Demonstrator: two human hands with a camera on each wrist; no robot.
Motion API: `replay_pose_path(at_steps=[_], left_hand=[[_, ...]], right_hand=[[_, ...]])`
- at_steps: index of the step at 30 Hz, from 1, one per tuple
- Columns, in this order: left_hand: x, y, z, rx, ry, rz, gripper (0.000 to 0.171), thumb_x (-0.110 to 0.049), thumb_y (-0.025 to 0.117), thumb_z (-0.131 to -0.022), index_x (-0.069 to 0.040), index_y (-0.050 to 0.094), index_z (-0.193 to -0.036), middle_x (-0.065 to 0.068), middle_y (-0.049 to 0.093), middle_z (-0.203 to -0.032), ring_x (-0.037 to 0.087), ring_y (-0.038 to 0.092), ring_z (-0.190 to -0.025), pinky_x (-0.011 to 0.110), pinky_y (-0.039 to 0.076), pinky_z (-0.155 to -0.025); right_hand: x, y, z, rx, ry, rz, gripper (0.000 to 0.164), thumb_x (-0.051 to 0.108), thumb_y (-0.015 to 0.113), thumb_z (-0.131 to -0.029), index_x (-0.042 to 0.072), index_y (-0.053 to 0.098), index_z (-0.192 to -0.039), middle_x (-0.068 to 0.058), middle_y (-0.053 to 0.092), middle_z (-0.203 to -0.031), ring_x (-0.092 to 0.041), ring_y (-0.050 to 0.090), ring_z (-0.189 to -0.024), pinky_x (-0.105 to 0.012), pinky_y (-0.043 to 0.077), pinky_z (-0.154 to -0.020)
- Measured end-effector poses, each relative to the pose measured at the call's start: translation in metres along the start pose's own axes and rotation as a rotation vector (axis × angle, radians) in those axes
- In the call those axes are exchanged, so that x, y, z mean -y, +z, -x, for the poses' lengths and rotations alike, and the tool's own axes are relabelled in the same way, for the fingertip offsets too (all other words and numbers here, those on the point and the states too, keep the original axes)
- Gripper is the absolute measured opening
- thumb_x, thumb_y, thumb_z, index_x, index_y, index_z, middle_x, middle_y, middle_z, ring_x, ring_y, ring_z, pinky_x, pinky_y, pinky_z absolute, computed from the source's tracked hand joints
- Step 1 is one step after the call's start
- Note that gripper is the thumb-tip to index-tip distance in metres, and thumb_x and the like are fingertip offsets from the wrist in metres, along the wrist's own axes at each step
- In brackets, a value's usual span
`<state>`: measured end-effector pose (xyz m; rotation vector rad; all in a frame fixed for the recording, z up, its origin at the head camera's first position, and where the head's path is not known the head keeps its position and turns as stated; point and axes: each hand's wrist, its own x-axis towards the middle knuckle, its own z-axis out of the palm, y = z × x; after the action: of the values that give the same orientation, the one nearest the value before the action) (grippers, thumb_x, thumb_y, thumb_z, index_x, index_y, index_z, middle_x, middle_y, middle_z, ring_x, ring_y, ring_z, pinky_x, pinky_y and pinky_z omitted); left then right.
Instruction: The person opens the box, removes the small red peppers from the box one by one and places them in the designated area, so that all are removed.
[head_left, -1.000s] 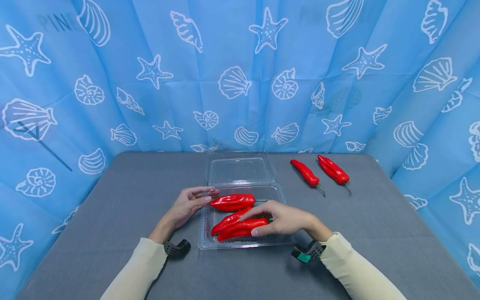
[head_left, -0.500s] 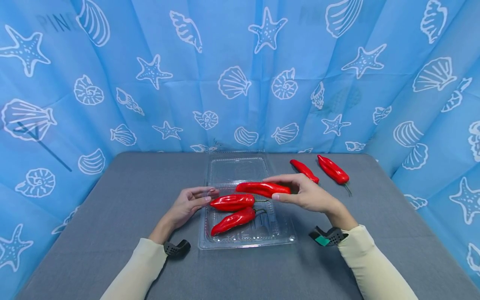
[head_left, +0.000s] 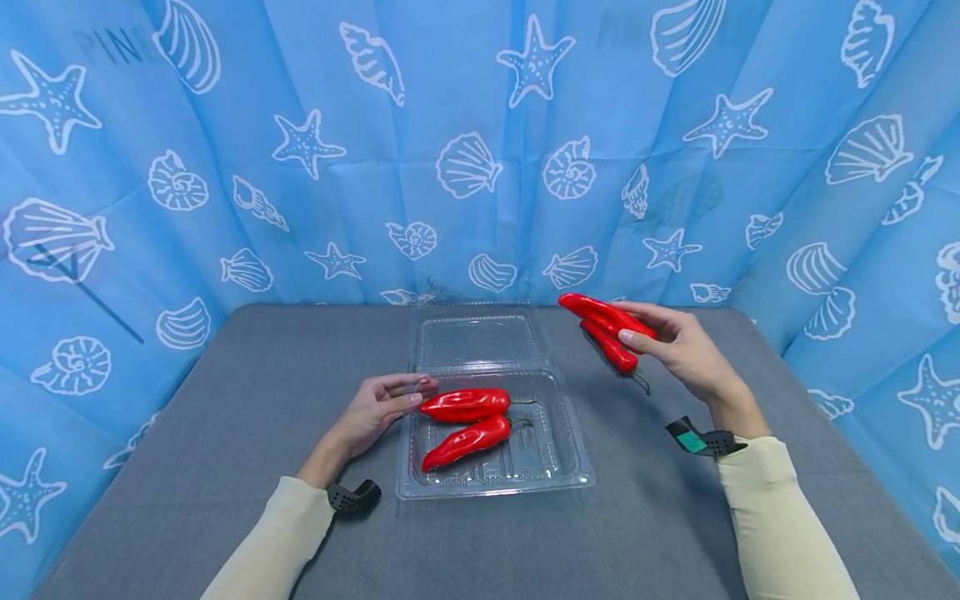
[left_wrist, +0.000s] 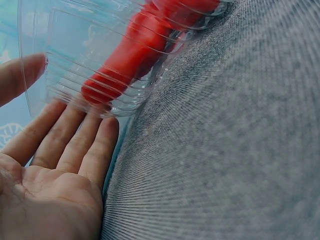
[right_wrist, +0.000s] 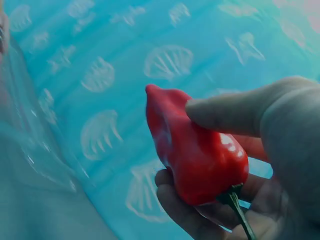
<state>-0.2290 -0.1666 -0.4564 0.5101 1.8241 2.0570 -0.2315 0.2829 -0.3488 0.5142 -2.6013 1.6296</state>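
In the head view, my right hand (head_left: 697, 352) holds a long red pepper (head_left: 600, 313) in the air, with the thumb on one side and fingers on the other. Its green stem (right_wrist: 234, 202) points back toward the palm in the right wrist view. Below it, a second red pepper (head_left: 617, 353) lies on the table, partly covered. My left hand (head_left: 373, 414) is at the left wall of a clear plastic clamshell box (head_left: 558, 467); its straight fingers (left_wrist: 75, 135) touch the wall from outside. Inside the box lie two red peppers, an upper one (head_left: 467, 405) and a lower one (head_left: 467, 443).
The box's clear lid (head_left: 480, 340) is folded back flat behind it on the grey table (head_left: 255, 375). A blue curtain (head_left: 480, 233) printed with white shells and starfish stands behind the table's far edge. The pepper seen earlier at the far right is hidden behind the right hand.
My right hand has lifted the front pepper out of the box and carried it right and away over the table peppers. The left hand and the box have stayed put.
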Motion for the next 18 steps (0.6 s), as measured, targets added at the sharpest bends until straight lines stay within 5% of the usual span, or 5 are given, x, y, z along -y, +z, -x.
replay_pose_path(at_steps=[9, 18], left_hand=[[0.0, 0.0, 0.0, 0.0, 0.008, -0.003, 0.049, -0.009, 0.063, -0.099, 0.011, 0.049, -0.142, 0.03, 0.053, -0.142, 0.032, 0.054, -0.133, 0.033, 0.048, -0.105], [0.002, -0.001, 0.0, 0.003, 0.019, 0.007, 0.05, -0.008, 0.063, -0.098, 0.012, 0.048, -0.141, 0.03, 0.054, -0.142, 0.028, 0.057, -0.132, 0.031, 0.048, -0.105]], right_hand=[[-0.033, -0.049, 0.012, -0.283, 0.173, 0.023, 0.064, 0.03, 0.065, -0.1, 0.005, 0.042, -0.154, 0.009, 0.052, -0.125, -0.008, 0.051, -0.107, -0.013, 0.054, -0.076], [-0.073, -0.083, 0.029, -0.492, 0.393, 0.066, 0.069, 0.037, 0.064, -0.099, 0.008, 0.039, -0.156, -0.018, 0.046, -0.143, -0.003, 0.05, -0.096, -0.006, 0.049, -0.071]])
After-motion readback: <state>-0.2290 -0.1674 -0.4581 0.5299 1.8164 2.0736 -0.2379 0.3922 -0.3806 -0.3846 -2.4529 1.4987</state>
